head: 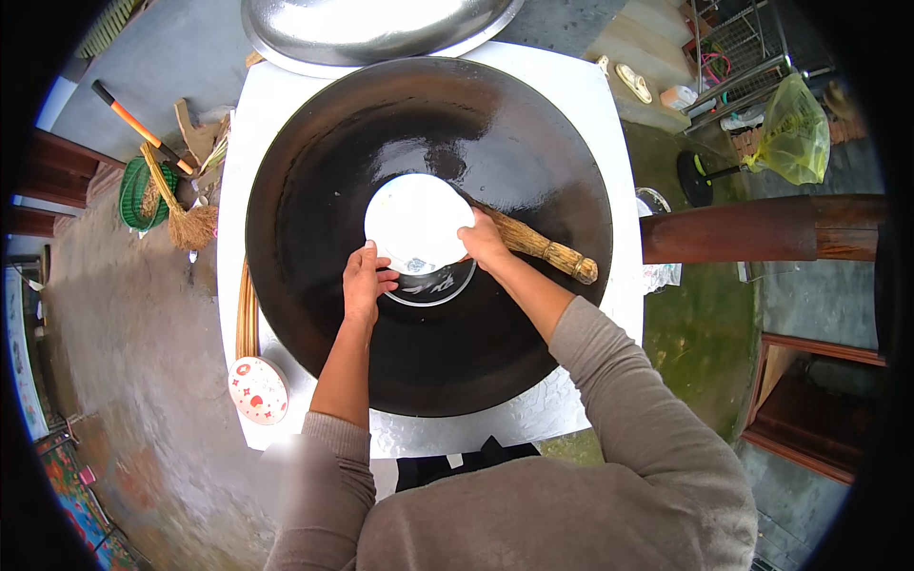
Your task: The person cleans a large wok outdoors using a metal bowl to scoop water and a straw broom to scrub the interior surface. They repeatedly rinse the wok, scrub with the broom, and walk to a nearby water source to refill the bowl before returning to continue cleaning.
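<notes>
A large dark iron wok [435, 357] fills the white-topped stove [621, 307] before me. Over its middle, my right hand [484, 239] grips the right rim of a white dish [418, 218] with a small blue mark. My left hand [365, 280] holds the lower left rim, thumb on the edge and fingers spread beneath. Partly hidden by the dish and my right hand, a bound straw brush [546, 246] lies in the wok. Below the dish shows a round, shiny area [432, 289] with a bright edge; whether it is water or another vessel, I cannot tell.
A big metal lid [385, 28] stands beyond the wok. At the left edge are a patterned bowl [258, 390] and a bundle of thin sticks [247, 314]. A broom [191, 225] and a green basket [136, 196] are on the left; a wooden beam [728, 232] extends at right.
</notes>
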`<state>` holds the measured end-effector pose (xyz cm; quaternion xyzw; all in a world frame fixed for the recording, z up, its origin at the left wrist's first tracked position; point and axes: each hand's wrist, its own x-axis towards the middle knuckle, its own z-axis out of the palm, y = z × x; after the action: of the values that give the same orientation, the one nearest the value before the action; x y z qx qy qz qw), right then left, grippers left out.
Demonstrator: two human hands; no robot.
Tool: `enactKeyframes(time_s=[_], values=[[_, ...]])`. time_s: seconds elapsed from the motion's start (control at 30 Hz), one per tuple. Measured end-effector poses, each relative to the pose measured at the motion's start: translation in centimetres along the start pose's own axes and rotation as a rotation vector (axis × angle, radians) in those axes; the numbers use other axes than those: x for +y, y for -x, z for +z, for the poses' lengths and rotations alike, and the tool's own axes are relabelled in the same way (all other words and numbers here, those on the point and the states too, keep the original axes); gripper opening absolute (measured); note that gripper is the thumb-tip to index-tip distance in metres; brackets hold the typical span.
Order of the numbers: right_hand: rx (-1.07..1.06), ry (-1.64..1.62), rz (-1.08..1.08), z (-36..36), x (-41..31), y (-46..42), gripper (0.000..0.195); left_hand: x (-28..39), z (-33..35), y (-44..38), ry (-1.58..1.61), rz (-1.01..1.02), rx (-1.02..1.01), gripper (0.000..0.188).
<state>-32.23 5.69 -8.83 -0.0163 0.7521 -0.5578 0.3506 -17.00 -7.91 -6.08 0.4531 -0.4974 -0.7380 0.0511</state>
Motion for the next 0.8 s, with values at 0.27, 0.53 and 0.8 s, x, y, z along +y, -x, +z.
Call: enactKeyframes(time_s=[0.27, 0.53, 0.8], values=[[0.143, 0.352, -0.533, 0.7, 3.3, -1.0, 0.039, -3.4, 1.0, -4.4, 0.009, -0.133, -0.105, 0.054], [0.071, 0.842, -0.65, 0.0, 2.1, 0.0, 0.036, -1.8, 1.8, -3.1, -0.873, 0.667, 0.486, 0.032], [0.22, 0.56, -0.3, -2.6, 1.9, 0.5, 0.033, -2.4, 1.0, -5.5, -1.482, 0.591, 0.212, 0.052]])
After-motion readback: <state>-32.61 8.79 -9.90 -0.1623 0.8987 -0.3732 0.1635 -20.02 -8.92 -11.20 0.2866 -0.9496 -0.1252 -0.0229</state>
